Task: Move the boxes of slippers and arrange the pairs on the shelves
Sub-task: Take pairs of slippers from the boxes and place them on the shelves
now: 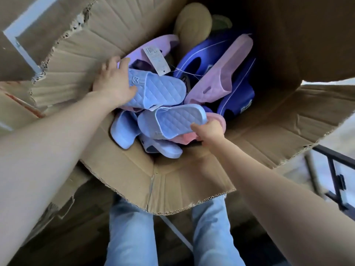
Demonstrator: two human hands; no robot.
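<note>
Gripping upper blue slipper (159, 91) with left hand (113, 83), right hand (209, 131) pinching lower blue slipper (176, 121), tag (156, 60) illegible

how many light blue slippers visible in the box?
4. Upper quilted slipper in the left hand; lower quilted slipper in the right hand; loose slipper at left below them; loose slipper at the near wall. More may be buried.

A person's bare left forearm (50, 135) and right forearm (278, 181) cross the frame's lower left and lower right, ending in the left hand (113, 83) and right hand (210, 131); light-blue denim jeans (130, 237) cover 2 legs at bottom centre.
</note>
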